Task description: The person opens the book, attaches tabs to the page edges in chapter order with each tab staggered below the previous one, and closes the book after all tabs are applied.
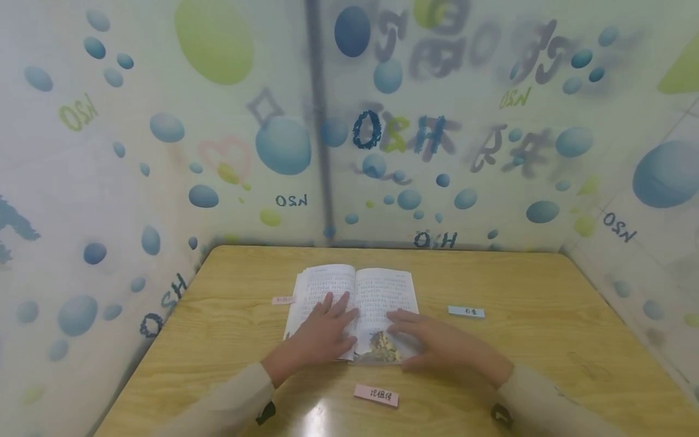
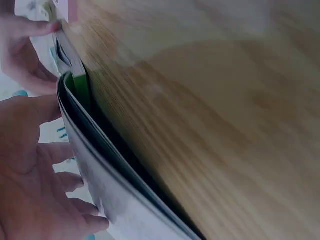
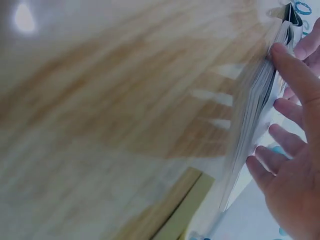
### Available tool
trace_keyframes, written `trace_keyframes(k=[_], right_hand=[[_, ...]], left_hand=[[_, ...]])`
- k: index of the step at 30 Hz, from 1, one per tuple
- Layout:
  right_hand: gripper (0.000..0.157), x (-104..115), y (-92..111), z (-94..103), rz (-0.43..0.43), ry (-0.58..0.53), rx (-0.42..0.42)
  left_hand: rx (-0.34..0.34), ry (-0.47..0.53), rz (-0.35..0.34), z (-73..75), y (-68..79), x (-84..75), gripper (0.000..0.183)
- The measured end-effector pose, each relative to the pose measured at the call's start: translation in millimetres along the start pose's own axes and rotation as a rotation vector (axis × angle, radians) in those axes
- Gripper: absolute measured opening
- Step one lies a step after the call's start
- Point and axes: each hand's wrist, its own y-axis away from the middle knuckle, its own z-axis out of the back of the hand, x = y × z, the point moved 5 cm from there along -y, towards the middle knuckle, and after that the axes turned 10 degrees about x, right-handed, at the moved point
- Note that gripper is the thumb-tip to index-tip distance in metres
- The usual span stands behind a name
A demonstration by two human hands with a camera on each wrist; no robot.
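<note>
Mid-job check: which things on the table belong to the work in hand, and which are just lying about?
In the work:
open book
left grip, resting on the book's left side
right grip, at its lower right corner

Apparently just lying about:
blue label, right of the book
near pink label, below it
left pink label, at its left edge

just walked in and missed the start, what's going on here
A person has a book lying open on a wooden table. Their left hand is spread over the left page, and their right hand is at the lower part of the right page, above a printed picture. A blue strip lies to the right, one pink strip nearer the person, another pink strip at the book's left edge.
</note>
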Motion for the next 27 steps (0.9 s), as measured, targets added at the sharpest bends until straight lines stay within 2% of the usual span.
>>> trace_keyframes(k=[4,10,27], right_hand=[[0.070,0.7,-3.2,0.7,-0.021,0.021,0.033],[0.069,-4.5,-2.5,3.1,-0.092,0.018,0.087],[0.066,-3.9,1.2,4.1,-0.101,-0.071,0.081]], left_hand=[[0.087,-0.007,0.012,-5.8,-11.6,-9.1,0.063],[0.161,0.006,0.036,-10.3,-17.6,-8.3,0.065],[0.208,0.006,0.021,-10.1,-16.9,-6.6,0.064]])
